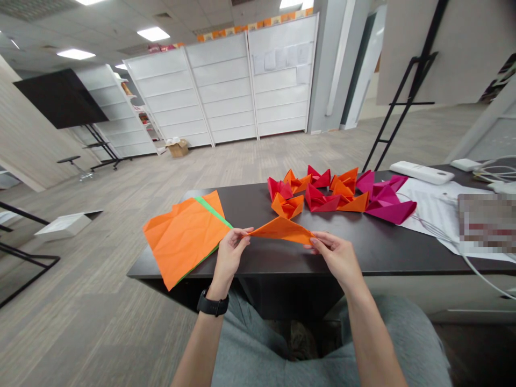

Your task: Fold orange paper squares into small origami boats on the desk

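Between my two hands stretches a folded orange paper (284, 230), pulled out into a long pointed shape just above the dark table. My left hand (234, 244), with a black watch on the wrist, pinches its left tip. At the other end, my right hand (332, 252) pinches the right tip between thumb and fingers. Left of my left hand lie orange paper sheets (187, 234), with a green sheet (212, 210) showing along the edge. An orange folded paper boat (287, 205) stands just behind the held paper.
More folded paper boats stand along the far side of the dark table (250, 263), among them a red one (322, 199) and a magenta one (390, 204). To the right are printed sheets (419, 199), a white device (421, 172) and loose cables (475, 263).
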`<state>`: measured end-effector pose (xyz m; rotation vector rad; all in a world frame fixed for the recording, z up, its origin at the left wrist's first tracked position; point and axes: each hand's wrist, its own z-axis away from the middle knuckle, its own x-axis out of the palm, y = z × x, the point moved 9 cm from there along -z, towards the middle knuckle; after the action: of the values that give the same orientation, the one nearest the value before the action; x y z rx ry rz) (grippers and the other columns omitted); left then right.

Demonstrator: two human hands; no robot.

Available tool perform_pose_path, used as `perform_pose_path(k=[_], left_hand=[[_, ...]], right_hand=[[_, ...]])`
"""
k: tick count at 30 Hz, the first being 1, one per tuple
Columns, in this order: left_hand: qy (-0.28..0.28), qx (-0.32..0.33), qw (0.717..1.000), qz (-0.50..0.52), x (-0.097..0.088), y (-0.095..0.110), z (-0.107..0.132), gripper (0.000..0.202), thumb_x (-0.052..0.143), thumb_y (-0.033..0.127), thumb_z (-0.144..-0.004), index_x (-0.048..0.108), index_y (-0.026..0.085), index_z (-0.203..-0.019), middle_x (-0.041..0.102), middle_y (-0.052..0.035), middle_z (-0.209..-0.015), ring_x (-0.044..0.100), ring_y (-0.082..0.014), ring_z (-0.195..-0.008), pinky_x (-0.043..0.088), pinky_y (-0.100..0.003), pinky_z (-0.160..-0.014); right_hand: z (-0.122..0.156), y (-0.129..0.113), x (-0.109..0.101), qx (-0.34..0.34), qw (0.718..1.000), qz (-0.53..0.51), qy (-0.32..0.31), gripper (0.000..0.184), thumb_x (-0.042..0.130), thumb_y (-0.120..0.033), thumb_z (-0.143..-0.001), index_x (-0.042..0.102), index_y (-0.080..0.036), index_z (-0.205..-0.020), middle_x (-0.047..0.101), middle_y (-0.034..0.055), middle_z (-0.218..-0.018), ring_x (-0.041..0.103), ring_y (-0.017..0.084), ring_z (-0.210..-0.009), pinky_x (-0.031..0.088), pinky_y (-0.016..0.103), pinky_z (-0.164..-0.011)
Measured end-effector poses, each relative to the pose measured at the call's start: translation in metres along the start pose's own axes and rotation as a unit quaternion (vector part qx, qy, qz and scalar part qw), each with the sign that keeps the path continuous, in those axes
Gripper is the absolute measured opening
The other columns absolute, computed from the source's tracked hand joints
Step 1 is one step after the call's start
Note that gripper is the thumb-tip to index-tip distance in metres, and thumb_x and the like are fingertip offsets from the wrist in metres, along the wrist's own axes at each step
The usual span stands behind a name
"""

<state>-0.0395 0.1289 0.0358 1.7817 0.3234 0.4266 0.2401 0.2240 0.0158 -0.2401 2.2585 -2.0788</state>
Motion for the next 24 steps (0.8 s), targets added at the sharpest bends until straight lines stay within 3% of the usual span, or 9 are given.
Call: perform_pose_path(k=[2, 5, 11, 18, 21, 24], left_hand=[[-0.011, -0.017, 1.0, 0.018, 0.002, -0.003, 0.0, 0.028, 0.08, 0.036, -0.073, 0.064, 0.016, -0.084, 0.076, -0.0083, -0.094, 0.072, -0.0206, -0.091, 0.057, -0.028, -0.074], [-0.004, -0.051, 0.998, 0.037, 0.0, -0.008, 0.001, 0.036, 0.081, 0.042, -0.071, 0.067, 0.014, -0.089, 0.076, -0.0072, -0.084, 0.073, -0.0192, -0.075, 0.059, -0.029, -0.068], [0.07, -0.067, 0.995, 0.029, -0.01, -0.009, 0.005, 0.039, 0.087, 0.039, -0.06, 0.072, 0.01, -0.082, 0.075, -0.0051, -0.071, 0.072, -0.0166, -0.059, 0.061, -0.029, -0.066], [0.116, -0.06, 0.991, 0.021, -0.016, -0.012, 0.007, 0.036, 0.087, 0.038, -0.06, 0.071, 0.01, -0.077, 0.073, -0.0049, -0.066, 0.072, -0.0183, -0.058, 0.063, -0.032, -0.066], [0.092, -0.052, 0.994, 0.013, -0.013, -0.01, 0.006, 0.039, 0.083, 0.041, -0.067, 0.07, 0.009, -0.085, 0.074, -0.0063, -0.073, 0.072, -0.0174, -0.062, 0.063, -0.031, -0.067], [0.032, -0.016, 0.998, 0.047, -0.006, -0.001, 0.005, 0.054, 0.078, 0.045, -0.075, 0.061, 0.015, -0.116, 0.073, -0.0116, -0.107, 0.074, -0.0197, -0.082, 0.063, -0.033, -0.072]], right_hand=[[0.0, 0.001, 0.0, 0.005, 1.0, -0.01, -0.002, 0.051, 0.083, -0.059, -0.06, 0.077, -0.017, -0.088, 0.076, 0.009, -0.077, 0.073, 0.025, -0.065, 0.061, 0.035, -0.06], [0.0, 0.0, 0.0, 0.006, 1.0, -0.017, -0.004, 0.053, 0.083, -0.06, -0.058, 0.077, -0.016, -0.088, 0.077, 0.0093, -0.077, 0.074, 0.026, -0.065, 0.062, 0.036, -0.06], [0.001, 0.003, 0.003, 0.013, 0.999, -0.024, -0.017, 0.056, 0.082, -0.06, -0.06, 0.077, -0.014, -0.091, 0.078, 0.0115, -0.078, 0.074, 0.025, -0.067, 0.062, 0.034, -0.062], [0.003, 0.004, 0.009, 0.024, 0.998, -0.02, -0.061, 0.051, 0.08, -0.056, -0.066, 0.078, -0.015, -0.097, 0.078, 0.0113, -0.088, 0.075, 0.026, -0.074, 0.063, 0.038, -0.071], [0.003, -0.003, 0.007, 0.026, 0.997, -0.029, -0.064, 0.051, 0.082, -0.055, -0.065, 0.077, -0.015, -0.097, 0.078, 0.0108, -0.088, 0.076, 0.027, -0.076, 0.063, 0.038, -0.072], [0.008, -0.01, 0.005, 0.034, 0.997, -0.056, -0.048, 0.052, 0.085, -0.053, -0.06, 0.076, -0.014, -0.094, 0.078, 0.0106, -0.081, 0.076, 0.027, -0.073, 0.063, 0.036, -0.068]])
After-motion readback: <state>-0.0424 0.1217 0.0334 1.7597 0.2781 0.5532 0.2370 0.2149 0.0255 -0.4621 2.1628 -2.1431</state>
